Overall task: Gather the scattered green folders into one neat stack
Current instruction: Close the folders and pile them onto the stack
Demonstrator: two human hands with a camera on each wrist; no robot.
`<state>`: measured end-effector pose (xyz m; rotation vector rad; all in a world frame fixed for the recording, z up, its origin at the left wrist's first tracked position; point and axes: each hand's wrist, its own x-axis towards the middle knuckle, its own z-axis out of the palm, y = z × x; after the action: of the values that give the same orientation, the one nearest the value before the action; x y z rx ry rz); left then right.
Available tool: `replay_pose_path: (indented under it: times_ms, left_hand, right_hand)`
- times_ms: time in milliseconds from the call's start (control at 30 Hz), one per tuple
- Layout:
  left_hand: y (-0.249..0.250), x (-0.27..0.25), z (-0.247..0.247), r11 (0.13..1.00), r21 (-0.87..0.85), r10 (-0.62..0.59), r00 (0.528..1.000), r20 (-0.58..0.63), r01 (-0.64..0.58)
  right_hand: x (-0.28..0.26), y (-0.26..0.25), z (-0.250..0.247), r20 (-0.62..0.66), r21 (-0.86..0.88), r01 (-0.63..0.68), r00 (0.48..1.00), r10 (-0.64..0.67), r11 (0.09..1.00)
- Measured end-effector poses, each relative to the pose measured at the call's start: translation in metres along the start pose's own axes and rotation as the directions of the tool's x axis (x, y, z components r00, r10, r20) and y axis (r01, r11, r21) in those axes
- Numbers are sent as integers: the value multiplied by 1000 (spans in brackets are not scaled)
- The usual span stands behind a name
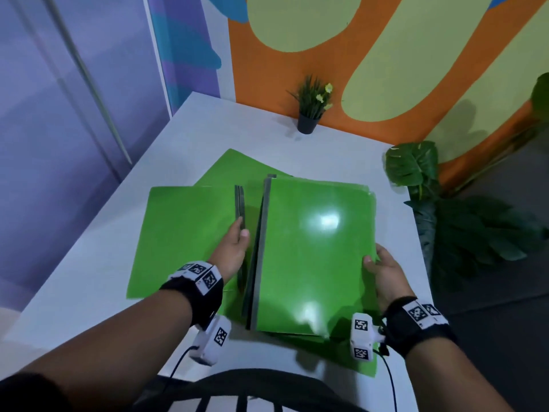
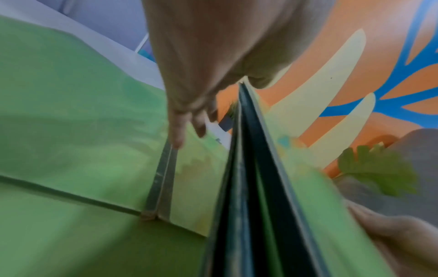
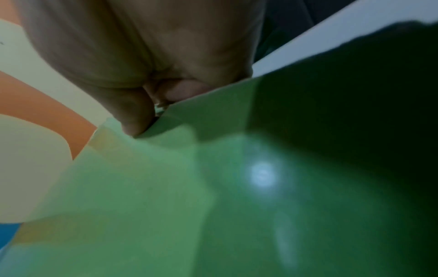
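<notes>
A stack of green folders (image 1: 315, 254) with grey spines sits at the right of the white table (image 1: 89, 278). My right hand (image 1: 383, 269) grips its right edge, thumb on top; the wrist view shows the hand (image 3: 142, 56) pinching that stack (image 3: 166, 187). A single green folder (image 1: 184, 239) lies flat to the left. My left hand (image 1: 234, 248) is between the two. Its straight fingers (image 2: 177, 131) reach the left folder (image 2: 71, 121) at its spine, and the thumb sits against the stack's dark spine edge (image 2: 249, 187). Another green folder (image 1: 231, 165) pokes out behind, and one more (image 1: 356, 361) under the stack's front.
A small potted plant (image 1: 312, 108) stands at the table's far edge against the orange and green wall. A large leafy plant (image 1: 416, 171) crowds the table's right edge. A dark chair back (image 1: 252, 391) is just below the near edge. Bare tabletop runs along the left.
</notes>
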<state>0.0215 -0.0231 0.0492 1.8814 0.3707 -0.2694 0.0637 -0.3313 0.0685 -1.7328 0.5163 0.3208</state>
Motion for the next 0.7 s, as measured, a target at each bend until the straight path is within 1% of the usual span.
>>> replay_pose_path:
  times_ms: [33, 67, 100, 133, 167, 233, 333, 400, 433, 467, 567, 633, 700]
  left_hand:
    - [-8, 9, 4, 992, 123, -24, 996, -84, 34]
    - [-17, 17, 8, 962, 256, -61, 986, -155, 100]
    - [-28, 23, 10, 907, 382, -108, 975, -195, 177]
    - [-37, 27, 11, 838, 490, -156, 965, -209, 242]
    - [-46, 29, 12, 777, 561, -198, 957, -214, 286]
    - [-56, 30, 15, 711, 620, -233, 944, -235, 330]
    - [-65, 31, 18, 637, 686, -211, 936, -283, 352]
    - [-67, 31, 17, 579, 735, -206, 935, -288, 354]
    - [-69, 31, 16, 568, 751, -196, 941, -275, 338]
    - [-71, 30, 15, 579, 755, -169, 951, -259, 309]
    - [-67, 23, 9, 662, 715, -71, 969, -238, 225]
    - [-55, 13, 0, 694, 698, 18, 965, -260, 175]
    - [-37, 3, -17, 706, 699, 124, 952, -279, 113]
  right_hand:
    - [3, 0, -10, -38, -3, 10, 999, -10, 1000]
    - [5, 1, -18, -76, -6, 17, 997, -17, 1000]
    - [6, 1, -26, -112, -9, 18, 994, -19, 1000]
    - [8, 3, -33, -143, -16, 17, 989, -19, 1000]
    - [9, 5, -40, -160, -26, 12, 987, -17, 1000]
    - [12, 12, -50, -173, -34, -7, 985, 1, 999]
    - [21, 28, -57, -183, -22, -18, 983, 14, 1000]
    - [28, 40, -57, -188, -20, -31, 982, 27, 999]
    - [31, 45, -55, -183, -23, -39, 982, 34, 999]
    - [34, 50, -54, -177, -23, -48, 983, 43, 999]
    - [44, 60, -48, -145, -38, -71, 987, 64, 997]
    - [50, 64, -43, -108, -33, -97, 990, 93, 995]
    - [56, 64, -39, -94, -45, -116, 989, 112, 992]
